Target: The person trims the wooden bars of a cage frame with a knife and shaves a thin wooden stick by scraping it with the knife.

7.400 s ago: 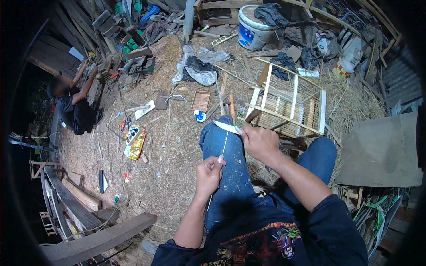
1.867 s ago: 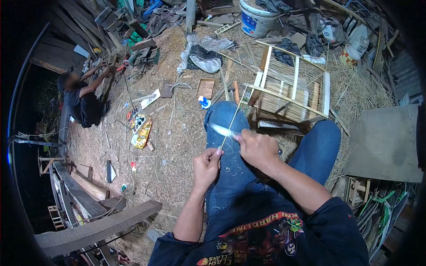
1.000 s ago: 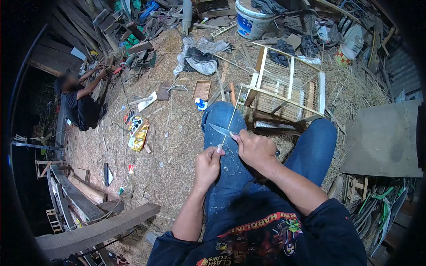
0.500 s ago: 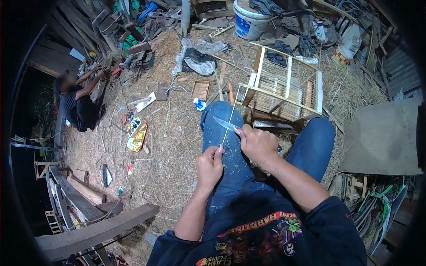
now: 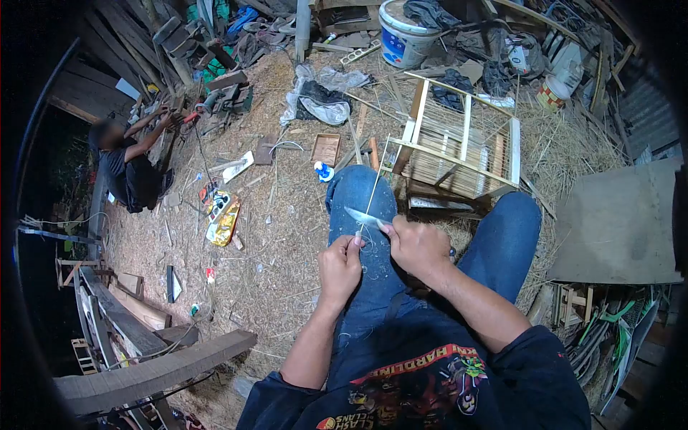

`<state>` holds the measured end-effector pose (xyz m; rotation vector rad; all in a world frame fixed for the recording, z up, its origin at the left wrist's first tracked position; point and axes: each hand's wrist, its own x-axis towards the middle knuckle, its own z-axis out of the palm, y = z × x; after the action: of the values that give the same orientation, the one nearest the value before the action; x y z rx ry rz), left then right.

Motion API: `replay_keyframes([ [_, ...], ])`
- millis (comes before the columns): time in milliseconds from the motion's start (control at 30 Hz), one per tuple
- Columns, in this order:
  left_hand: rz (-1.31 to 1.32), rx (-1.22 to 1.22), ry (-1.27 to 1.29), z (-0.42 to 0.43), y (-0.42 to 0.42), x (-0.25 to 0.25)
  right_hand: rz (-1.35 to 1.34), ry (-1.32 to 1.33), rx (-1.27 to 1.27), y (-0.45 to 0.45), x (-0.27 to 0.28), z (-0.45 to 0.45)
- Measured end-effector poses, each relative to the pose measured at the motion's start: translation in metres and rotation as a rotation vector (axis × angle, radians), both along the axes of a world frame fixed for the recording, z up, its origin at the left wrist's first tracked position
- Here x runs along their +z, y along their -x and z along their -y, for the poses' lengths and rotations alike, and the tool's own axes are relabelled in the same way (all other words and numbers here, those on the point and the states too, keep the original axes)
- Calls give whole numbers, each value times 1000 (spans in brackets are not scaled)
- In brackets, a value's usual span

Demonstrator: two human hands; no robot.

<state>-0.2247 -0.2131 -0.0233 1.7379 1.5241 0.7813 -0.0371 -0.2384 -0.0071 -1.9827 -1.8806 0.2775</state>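
Apparently partway: above left thigh [image 5: 360, 192], left hand [image 5: 340, 271] pinches thin stick [image 5: 377, 178]; right hand [image 5: 421, 247], fingers closed, grips knife [image 5: 363, 217] across it; shavings on thigh, remainder unclear.

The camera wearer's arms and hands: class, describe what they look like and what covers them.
The left hand and right hand are bare and ungloved, and both forearms are uncovered too. Short, loose, dark sleeves cover the upper arms, part of a shirt with a colourful printed front.
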Motion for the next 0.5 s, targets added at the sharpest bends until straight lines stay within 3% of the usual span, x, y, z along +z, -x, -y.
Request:
replay_keyframes([
  [100,9,-10,-24,0,-2,2,12,-15,-77,-6,3,-19],
  [500,-5,-3,-23,2,-2,-2,-28,-22,19,12,-12,3],
])
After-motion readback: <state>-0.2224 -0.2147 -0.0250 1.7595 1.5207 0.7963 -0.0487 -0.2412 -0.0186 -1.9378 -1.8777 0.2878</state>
